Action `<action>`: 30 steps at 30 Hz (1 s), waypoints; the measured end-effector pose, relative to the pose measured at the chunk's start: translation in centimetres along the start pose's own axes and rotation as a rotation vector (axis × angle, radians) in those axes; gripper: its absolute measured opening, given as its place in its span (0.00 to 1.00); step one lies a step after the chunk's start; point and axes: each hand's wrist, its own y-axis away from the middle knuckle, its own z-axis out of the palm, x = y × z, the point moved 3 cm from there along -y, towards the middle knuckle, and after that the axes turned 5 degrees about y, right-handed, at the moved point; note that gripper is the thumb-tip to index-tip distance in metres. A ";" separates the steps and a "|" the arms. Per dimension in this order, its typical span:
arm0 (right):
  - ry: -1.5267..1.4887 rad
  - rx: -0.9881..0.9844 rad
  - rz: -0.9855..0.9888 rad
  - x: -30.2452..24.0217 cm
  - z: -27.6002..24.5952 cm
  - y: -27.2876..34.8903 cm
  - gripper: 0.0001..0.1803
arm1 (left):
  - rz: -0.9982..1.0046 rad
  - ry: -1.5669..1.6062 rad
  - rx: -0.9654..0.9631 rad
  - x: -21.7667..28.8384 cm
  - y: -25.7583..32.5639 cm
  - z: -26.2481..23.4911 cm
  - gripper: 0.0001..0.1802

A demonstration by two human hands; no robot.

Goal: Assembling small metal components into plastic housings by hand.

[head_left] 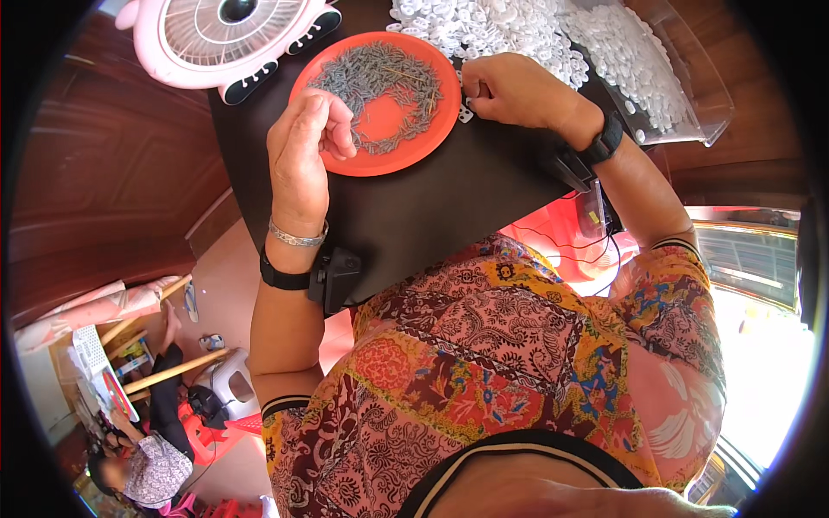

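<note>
The left hand (300,160) hides part of the plate's (445,129) left rim, and whether its curled fingers hold anything cannot be told; the right hand (522,91) partly covers a white piece (465,113), its grip on it unclear. The grey bits (358,65) are too small to make out singly, while the top edge cuts off the fan (226,39) and the white heap (492,34). At lower left a seated person's (160,470) face is blurred.
</note>
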 end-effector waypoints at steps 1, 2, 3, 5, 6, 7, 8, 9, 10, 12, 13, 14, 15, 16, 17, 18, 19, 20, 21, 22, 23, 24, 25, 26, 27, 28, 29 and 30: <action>-0.008 0.020 0.003 -0.1 -0.1 0.0 0.04 | 0.007 0.027 0.017 0.0 0.0 0.1 0.18; -0.009 0.019 0.001 -0.3 -0.2 0.1 0.04 | 0.008 0.026 0.019 0.1 0.0 0.1 0.18; -0.051 0.013 0.001 -0.5 -0.3 0.1 0.04 | 0.002 0.027 0.019 0.0 0.0 0.1 0.18; -0.093 0.009 0.001 -0.6 -0.4 0.1 0.05 | -0.002 0.027 0.018 0.0 0.0 0.1 0.18; -0.098 0.053 -0.014 -0.4 -0.6 0.3 0.07 | -0.013 0.034 0.017 -0.1 0.0 0.1 0.18; -0.103 0.097 -0.029 -0.3 -0.8 0.5 0.09 | -0.025 0.040 0.016 -0.1 -0.1 0.1 0.17; -0.102 0.098 -0.035 0.0 -1.2 0.7 0.09 | -0.021 0.037 0.021 0.0 0.0 0.1 0.17; -0.129 0.101 -0.024 0.4 -1.9 1.0 0.09 | -0.025 0.037 0.020 0.1 0.0 0.2 0.17; -0.155 0.104 -0.014 0.5 -2.6 0.9 0.09 | -0.028 0.038 0.018 0.2 0.1 0.2 0.17; -0.323 0.042 0.105 -0.1 -3.7 0.6 0.07 | -0.025 0.036 0.006 0.1 0.0 0.3 0.16; -0.526 0.036 0.111 -1.1 -4.3 0.1 0.07 | -0.032 0.016 0.001 -0.1 0.0 0.2 0.16; -0.730 0.028 0.109 -2.0 -4.4 -0.6 0.07 | -0.038 -0.007 0.003 -0.1 0.1 0.2 0.16; -0.796 -0.010 0.063 -2.3 -4.4 -1.5 0.09 | -0.039 -0.009 -0.002 0.0 0.1 0.4 0.16; -0.798 -0.006 0.065 -3.2 -4.2 -2.3 0.09 | -0.037 -0.017 0.002 0.0 0.1 0.6 0.16; -1.002 -0.018 0.016 -4.5 -3.6 -3.6 0.09 | -0.035 -0.029 0.019 0.0 0.2 0.4 0.15; -1.202 -0.022 -0.026 -5.5 -3.3 -4.6 0.11 | -0.035 -0.032 0.015 0.1 0.1 0.6 0.15; -1.204 -0.019 -0.027 -6.5 -2.9 -5.4 0.11 | -0.034 -0.002 0.027 0.1 0.0 0.6 0.15; -1.147 0.061 -0.083 -7.7 -2.6 -6.1 0.09 | -0.033 0.030 0.044 0.1 0.1 0.6 0.14; -1.085 0.144 -0.137 -8.6 -2.5 -6.3 0.08 | -0.033 0.028 0.042 0.1 0.1 0.7 0.14; -1.085 0.146 -0.137 -9.2 -2.4 -6.3 0.08 | -0.022 0.060 0.069 0.2 0.1 0.8 0.15; -1.089 0.121 -0.126 -9.8 -2.3 -6.4 0.08 | -0.010 0.090 0.098 0.4 0.1 0.8 0.15; -1.092 0.096 -0.115 -10.1 -2.1 -6.4 0.09 | -0.008 0.087 0.100 0.4 0.0 0.7 0.15; -1.119 0.083 -0.097 -9.8 -1.3 -6.7 0.08 | 0.006 0.098 0.083 0.3 -0.1 0.7 0.14; -1.121 0.078 -0.101 -9.7 -1.1 -6.8 0.08 | 0.018 0.108 0.071 0.3 0.0 0.5 0.14; -1.108 0.095 -0.123 -9.5 -1.1 -6.7 0.08 | 0.018 0.106 0.077 0.3 0.0 0.5 0.14; -1.095 0.113 -0.144 -9.4 -1.1 -6.5 0.08 | 0.007 0.115 0.079 0.3 0.1 0.6 0.13; -1.065 0.103 -0.185 -9.3 -1.3 -6.3 0.08 | -0.004 0.123 0.080 0.1 0.1 0.5 0.13; -1.067 0.098 -0.187 -9.2 -1.4 -6.3 0.08 | -0.005 0.122 0.085 -0.1 0.2 0.3 0.13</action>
